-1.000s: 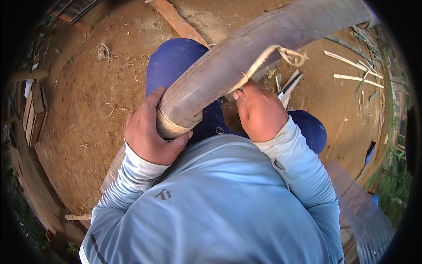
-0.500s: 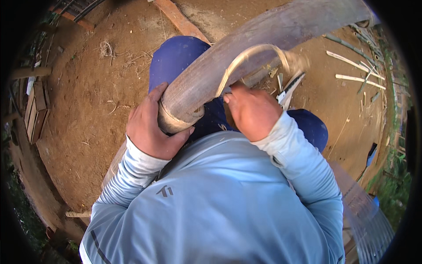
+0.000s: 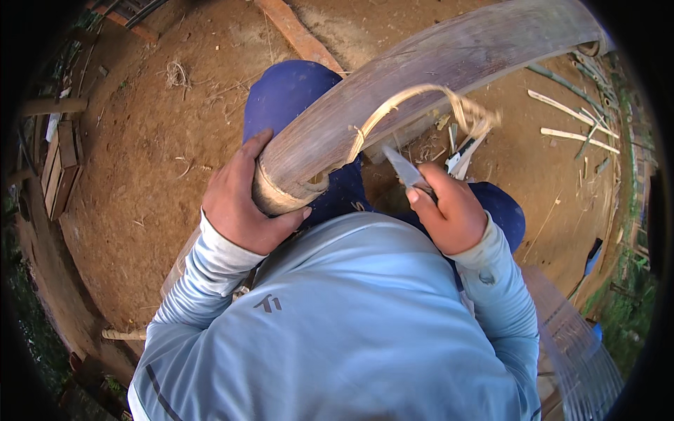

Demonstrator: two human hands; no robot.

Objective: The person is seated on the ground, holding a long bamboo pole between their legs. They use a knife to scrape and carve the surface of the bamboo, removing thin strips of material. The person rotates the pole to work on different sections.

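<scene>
A thick grey-brown bamboo pole [image 3: 407,91] slants from my lap up to the far right. Its near end shows a paler ring and a notch in the side. My left hand [image 3: 242,200] is wrapped around that end, thumb low and fingers over the left side. A long pale shaving [image 3: 404,96] curls off the pole's right side, still attached near the notch. Right of the pole, apart from it, my right hand [image 3: 455,214] grips a knife; the knife's blade [image 3: 401,167] points up and left, and its handle is mostly hidden in my fist.
A black-and-white tool [image 3: 458,156] lies beyond my right hand. Split pale strips [image 3: 572,116] and green poles lie on the dirt at far right. A wooden plank [image 3: 298,31] is ahead, a wooden crate [image 3: 63,168] at left, and a clear corrugated sheet [image 3: 572,337] at lower right.
My right hand has moved right and toward me, away from the pole, and the knife blade now shows. My left hand keeps its hold. The curled shaving still hangs from the pole.
</scene>
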